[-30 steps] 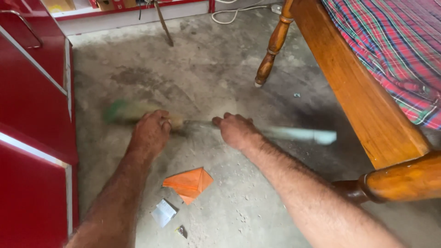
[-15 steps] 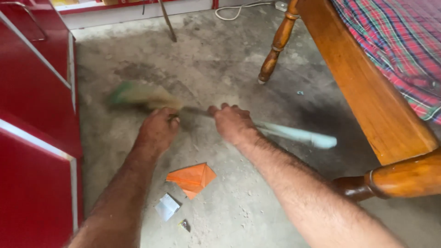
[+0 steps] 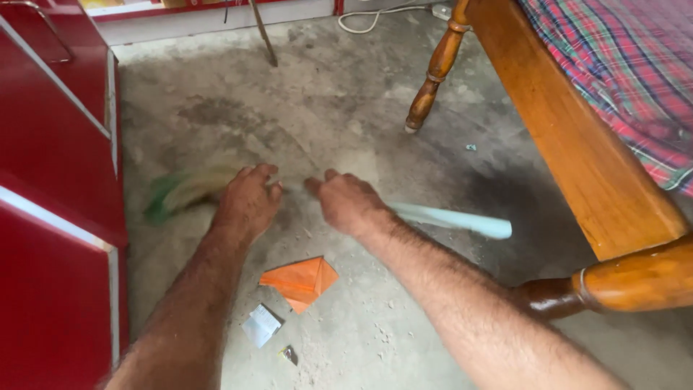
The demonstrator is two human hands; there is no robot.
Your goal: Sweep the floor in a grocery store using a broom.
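Pale green and blurred, one broom (image 3: pixel 440 217) lies low across the concrete floor (image 3: pixel 346 101), both hands curled tight round its handle: left hand (image 3: pixel 245 202) near the bristles, right hand (image 3: pixel 351 203) further along, arms stretched forward. Just below them lie three scraps: orange paper (image 3: pixel 299 281), a silver wrapper (image 3: pixel 261 326), a tiny bit (image 3: pixel 289 354). Since half a second ago, the bristles have swung lower, towards the red cabinet (image 3: pixel 58 217).

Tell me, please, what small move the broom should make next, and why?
Probably draw the broom, held by the left hand and right hand, toward the body. Its bristles sit near the red cabinet, while the orange paper, the silver scrap and dust lie nearer the person, unswept.
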